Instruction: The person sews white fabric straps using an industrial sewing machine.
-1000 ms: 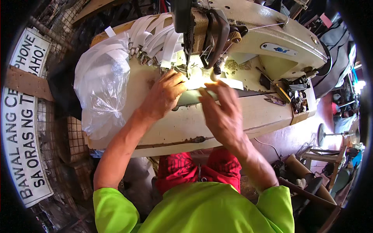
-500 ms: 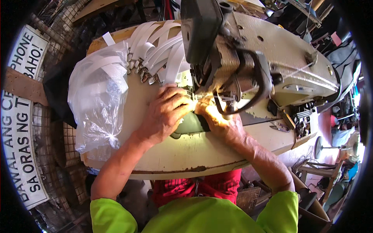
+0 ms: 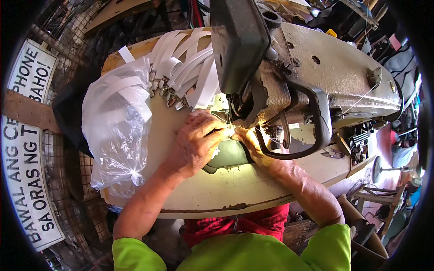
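Under the head of a beige sewing machine (image 3: 357, 77), my two hands meet close to the needle area. My left hand (image 3: 194, 142) is closed, its thumb and fingers pinched together. A wide white strap (image 3: 205, 86) runs from the pile down to its knuckles and seems to pass beneath it. My right hand (image 3: 260, 149) is also closed, its fingertips touching the left ones at a small whitish bit; what it grips is mostly hidden. Below the fingertips lies a dark green plate (image 3: 230, 156) set in the tabletop, lit by a yellow glow.
Several white straps with metal clips (image 3: 174, 97) are heaped behind my left hand. A clear plastic bag (image 3: 117, 131) of white straps lies at the left. A black frame-shaped guard (image 3: 323, 122) juts out over my right wrist. Snips (image 3: 333, 153) and a parts tray (image 3: 361, 147) are at the right.
The whole view has shifted slightly, the machine now looking larger and further right. Both hands stay pinched together near the needle, with little other movement.
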`<state>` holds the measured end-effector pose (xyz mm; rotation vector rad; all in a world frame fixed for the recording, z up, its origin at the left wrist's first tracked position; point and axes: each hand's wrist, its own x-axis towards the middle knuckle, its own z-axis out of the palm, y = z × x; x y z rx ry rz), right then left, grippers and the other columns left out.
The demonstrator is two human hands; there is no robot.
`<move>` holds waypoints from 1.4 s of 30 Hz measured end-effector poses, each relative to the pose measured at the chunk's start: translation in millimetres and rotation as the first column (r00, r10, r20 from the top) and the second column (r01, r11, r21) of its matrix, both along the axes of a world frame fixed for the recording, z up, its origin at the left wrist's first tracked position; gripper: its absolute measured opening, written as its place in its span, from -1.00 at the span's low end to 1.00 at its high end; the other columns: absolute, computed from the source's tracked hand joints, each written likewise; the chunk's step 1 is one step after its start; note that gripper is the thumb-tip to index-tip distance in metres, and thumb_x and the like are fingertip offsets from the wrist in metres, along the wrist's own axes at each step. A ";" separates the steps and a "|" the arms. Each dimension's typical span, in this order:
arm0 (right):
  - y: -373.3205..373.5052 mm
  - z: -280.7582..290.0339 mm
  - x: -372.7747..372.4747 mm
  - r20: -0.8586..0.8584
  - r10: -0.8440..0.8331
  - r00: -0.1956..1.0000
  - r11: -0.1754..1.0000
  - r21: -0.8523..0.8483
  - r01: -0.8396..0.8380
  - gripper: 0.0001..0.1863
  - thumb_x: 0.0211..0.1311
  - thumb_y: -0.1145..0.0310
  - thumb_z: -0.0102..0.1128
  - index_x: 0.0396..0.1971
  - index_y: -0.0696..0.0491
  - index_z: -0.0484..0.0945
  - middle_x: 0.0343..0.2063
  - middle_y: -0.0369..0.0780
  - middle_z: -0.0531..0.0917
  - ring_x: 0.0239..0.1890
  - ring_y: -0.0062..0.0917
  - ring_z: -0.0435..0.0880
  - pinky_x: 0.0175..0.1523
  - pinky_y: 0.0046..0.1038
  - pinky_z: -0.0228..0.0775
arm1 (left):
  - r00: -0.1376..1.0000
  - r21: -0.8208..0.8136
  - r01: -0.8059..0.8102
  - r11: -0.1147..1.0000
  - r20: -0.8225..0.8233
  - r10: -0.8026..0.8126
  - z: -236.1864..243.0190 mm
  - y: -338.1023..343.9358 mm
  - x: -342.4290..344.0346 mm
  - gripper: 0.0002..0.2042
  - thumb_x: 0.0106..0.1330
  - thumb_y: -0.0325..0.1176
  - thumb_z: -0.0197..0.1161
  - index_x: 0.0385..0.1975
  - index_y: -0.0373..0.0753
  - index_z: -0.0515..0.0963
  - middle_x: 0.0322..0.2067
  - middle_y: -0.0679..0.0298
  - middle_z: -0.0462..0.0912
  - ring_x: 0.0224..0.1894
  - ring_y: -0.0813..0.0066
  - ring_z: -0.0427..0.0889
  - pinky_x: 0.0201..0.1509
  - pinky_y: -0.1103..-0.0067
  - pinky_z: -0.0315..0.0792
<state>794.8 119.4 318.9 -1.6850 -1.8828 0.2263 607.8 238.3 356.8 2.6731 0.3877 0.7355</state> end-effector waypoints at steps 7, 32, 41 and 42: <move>-0.3 4.8 2.1 0.115 0.033 0.993 0.999 0.026 -0.037 -0.77 0.16 0.39 0.14 -0.16 0.06 0.56 -0.31 -0.06 0.58 -0.23 -0.09 0.53 -0.05 -0.04 0.33 | 1.000 0.041 0.005 0.999 -0.007 -0.005 1.8 -0.3 0.5 -0.72 0.03 -0.55 0.22 -0.20 -0.25 0.60 -0.27 0.23 0.58 -0.08 0.26 0.55 0.14 0.32 0.36; 21.6 13.6 -3.9 -0.062 0.015 0.998 0.945 0.328 0.006 -0.88 0.16 0.47 0.18 -0.30 0.15 0.54 -0.46 -0.04 0.57 -0.42 -0.08 0.54 -0.36 -0.16 0.36 | 0.999 0.133 0.008 0.991 0.051 -0.015 -1.9 -1.9 3.3 -0.70 -0.05 -0.56 0.23 -0.23 -0.33 0.60 -0.23 0.16 0.63 -0.12 0.22 0.60 0.02 0.39 0.48; 17.3 19.5 0.1 -0.096 -0.042 0.995 0.940 0.333 0.072 -0.86 0.13 0.42 0.24 -0.34 0.14 0.55 -0.48 -0.09 0.57 -0.35 -0.13 0.55 -0.24 -0.15 0.36 | 0.995 0.118 -0.021 0.993 0.104 0.009 -7.2 -2.8 9.4 -0.76 -0.04 -0.57 0.23 -0.30 -0.34 0.59 -0.26 0.17 0.62 -0.13 0.22 0.58 0.01 0.39 0.47; 10.9 19.4 1.7 0.061 -0.065 0.996 0.953 0.299 0.044 -0.83 0.10 0.39 0.28 -0.33 0.12 0.57 -0.48 -0.10 0.57 -0.34 -0.14 0.56 -0.13 -0.13 0.35 | 0.993 0.125 -0.028 0.992 0.118 0.014 -11.6 -2.4 9.7 -0.77 -0.01 -0.54 0.21 -0.29 -0.31 0.59 -0.26 0.20 0.61 -0.13 0.25 0.57 0.02 0.39 0.44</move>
